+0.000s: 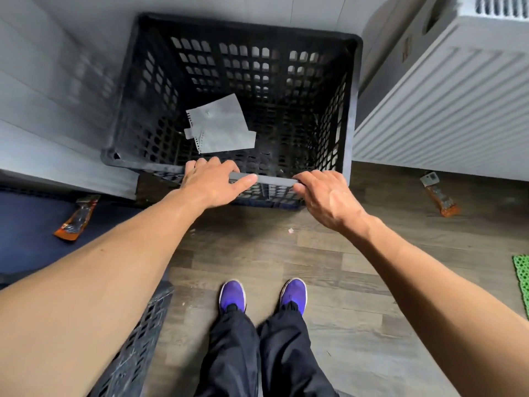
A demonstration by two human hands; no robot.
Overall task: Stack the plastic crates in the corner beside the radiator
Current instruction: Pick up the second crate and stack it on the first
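A black plastic crate (237,90) with perforated lattice walls fills the upper centre of the frame, standing in the corner between a pale wall on the left and a white ribbed radiator (446,110) on the right. It sits on top of another crate (266,196), of which only a strip of latticed wall shows just below its near rim. Inside the top crate, on the floor of it, lie a few torn sheets of white paper (220,124), one with a punched edge; the rest of its interior holds nothing that can be made out.

Both hands are on the near rim. The left hand (213,181) is closed over it, fingers hooked inside and thumb lying along the rim's outer face. The right hand (323,193) curls its fingertips over the same rim, further right, gripping it.

At the lower left edge, under the left forearm, a corner of a third dark crate (137,345) shows. The floor (329,267) is grey-brown wood-look plank. Two orange wrappers lie on it, one at mid-left (76,219) on a dark blue surface, one at mid-right (439,194) below the radiator. A green mesh piece (522,282) shows at the right edge. Purple shoes (262,295) and black trousers occupy the bottom centre.
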